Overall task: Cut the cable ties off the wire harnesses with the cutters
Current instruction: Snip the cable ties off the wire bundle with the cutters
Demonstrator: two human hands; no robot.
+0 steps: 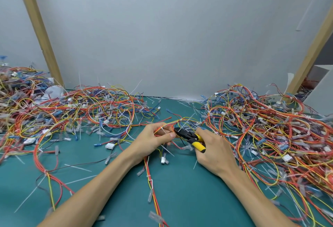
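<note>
Two bare forearms (pixel 100 190) reach in over the green bench (pixel 180 196). The left hand (pixel 158 139) curls round a red-and-yellow wire bundle (pixel 168 124), a white cable tie (pixel 163 130) by its thumb. The right hand (pixel 214 148) grips the yellow-handled cutters (pixel 195 141), black nose right at that bundle. Tangled harnesses (pixel 81 111) heap up far left and right.
</note>
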